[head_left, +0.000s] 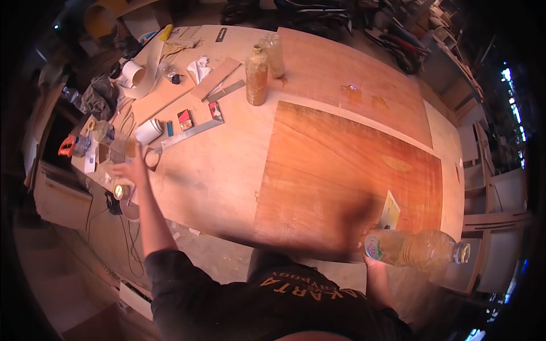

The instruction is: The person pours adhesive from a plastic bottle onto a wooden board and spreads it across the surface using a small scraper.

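Note:
My right hand (371, 257), at the front edge of the table, is closed round the base of a clear plastic bottle (418, 249). The bottle lies sideways with its uncapped mouth to the right. A pale yellow flat piece (390, 211) sticks up beside this hand; whether the fingers also hold it I cannot tell. My left hand (133, 169) reaches over the left end of the table with its fingers apart. Close to its fingertips are a clear plastic container (123, 146) and a white roll or tub (149, 132). A small round tin (120, 191) sits just below that hand.
An orange-stained wood panel (341, 165) lies before me, with another panel (352, 85) behind it. Two bottles, one brownish (257, 77) and one clear (274, 54), stand upright mid-table. A metal square (193, 132), a red box (185, 119) and an orange-handled tool (67, 145) lie left.

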A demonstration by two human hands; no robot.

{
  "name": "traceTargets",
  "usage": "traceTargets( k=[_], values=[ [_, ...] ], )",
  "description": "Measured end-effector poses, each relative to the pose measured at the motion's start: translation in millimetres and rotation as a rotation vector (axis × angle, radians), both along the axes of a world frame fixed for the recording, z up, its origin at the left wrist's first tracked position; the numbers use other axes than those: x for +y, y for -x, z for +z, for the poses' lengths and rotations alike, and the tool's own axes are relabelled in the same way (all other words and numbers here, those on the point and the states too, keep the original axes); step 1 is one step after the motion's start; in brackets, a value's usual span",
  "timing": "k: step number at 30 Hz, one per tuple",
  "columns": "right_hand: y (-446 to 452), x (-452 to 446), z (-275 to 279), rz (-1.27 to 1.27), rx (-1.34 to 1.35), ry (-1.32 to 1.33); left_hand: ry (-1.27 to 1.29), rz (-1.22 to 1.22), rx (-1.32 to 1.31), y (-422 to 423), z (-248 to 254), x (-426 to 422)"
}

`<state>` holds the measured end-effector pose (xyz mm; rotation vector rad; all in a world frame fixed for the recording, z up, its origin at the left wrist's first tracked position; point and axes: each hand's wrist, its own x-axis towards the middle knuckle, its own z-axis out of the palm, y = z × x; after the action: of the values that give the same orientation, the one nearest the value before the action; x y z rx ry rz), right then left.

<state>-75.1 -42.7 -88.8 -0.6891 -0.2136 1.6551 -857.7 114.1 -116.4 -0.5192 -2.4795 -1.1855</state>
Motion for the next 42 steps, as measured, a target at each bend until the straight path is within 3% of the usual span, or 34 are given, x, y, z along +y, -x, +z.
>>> traceTargets(
  k=[3,6,9,11,14,16,19,22,25,29,31,33,36,38,40,41,42],
  values=[
    [29.9,5.6,10.6,-0.054,-0.038,-0.005,0.034,0.05,0.025,81.8,-11.0,14.6],
    [55.6,5.8,26.1,0.008,0.09,-0.063,0.072,0.079,0.065,127.6,-30.0,29.4],
    [72.7,4.5,37.6,-0.005,0.101,-0.019,-0.22,-0.221,-0.104,120.4,-20.4,36.9],
    [73.3,0.7,38.3,-0.02,0.14,-0.028,-0.178,-0.168,-0.002,142.0,-48.6,48.9],
    [78.1,-12.2,45.9,-0.086,0.153,-0.01,-0.065,-0.053,-0.118,150.6,-35.8,54.5],
    [77.1,-20.4,47.2,-0.106,0.142,-0.003,0.025,0.067,0.023,175.2,-46.3,64.9],
    [60.3,-31.5,42.8,-0.108,0.134,0.009,-0.006,0.078,0.026,186.6,-56.1,74.8],
    [52.9,-49.6,42.4,-0.148,0.138,0.081,0.172,-0.005,-0.179,170.3,-26.9,71.1],
    [40.0,-61.0,31.8,-0.171,0.103,0.086,0.162,-0.017,-0.175,128.5,6.4,75.9],
    [9.3,-78.7,12.3,-0.235,0.216,0.074,-0.158,-0.312,0.197,39.6,39.0,90.5],
    [-5.0,-97.1,12.4,-0.25,0.269,0.03,-0.306,-0.478,0.365,-30.3,72.8,86.3],
    [-15.5,-87.0,13.9,-0.229,0.335,-0.059,-0.243,-0.485,0.365,-93.5,121.6,84.3],
    [-59.1,-98.5,-29.4,-0.313,0.442,-0.007,-0.847,-0.905,0.346,-142.5,144.1,109.6],
    [-98.4,-110.2,-68.2,-0.337,0.502,-0.065,-1.36,-1.238,0.017,-245.6,190.6,93.1],
    [-148.2,-132.1,-102.8,-0.367,0.575,-0.081,-1.184,-1.002,0.407,-337.2,210.3,71.4],
    [-170.0,-142.1,-121.1,-0.385,0.628,-0.091,-0.715,-0.569,0.94,-365.5,211.5,63.4],
    [-190.9,-149.3,-140.1,-0.399,0.701,-0.103,-0.642,-0.553,0.897,-424.5,224.9,49.1]
  ],
)
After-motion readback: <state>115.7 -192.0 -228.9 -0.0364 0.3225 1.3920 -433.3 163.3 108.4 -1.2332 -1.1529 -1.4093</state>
